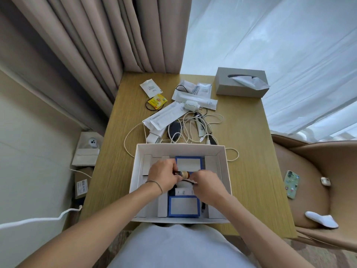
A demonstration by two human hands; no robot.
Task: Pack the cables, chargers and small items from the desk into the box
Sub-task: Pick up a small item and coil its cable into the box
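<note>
Both hands meet over the open white cardboard box (228, 167) at the tabletop's near edge: the left hand (162, 176) grips a small dark cylinder with tan cord wound round it (182, 174), while the right hand (206, 183) pinches its other end, apparently tidying it before it goes in. Tangled white cables (190, 128) and a white plug charger (190, 105) wait mid-tabletop, unpacked.

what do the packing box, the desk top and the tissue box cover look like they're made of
Packing box: looks like white matte cardboard, with thin folded walls and cut-out dividers inside.
Desk top: yellowish wood or wood-look laminate, showing fine straight grain lines and a low sheen; which of the two is unclear.
Tissue box cover: grey and matte with sharp edges, possibly card or a faux-leather wrap; too far away to say.
</note>
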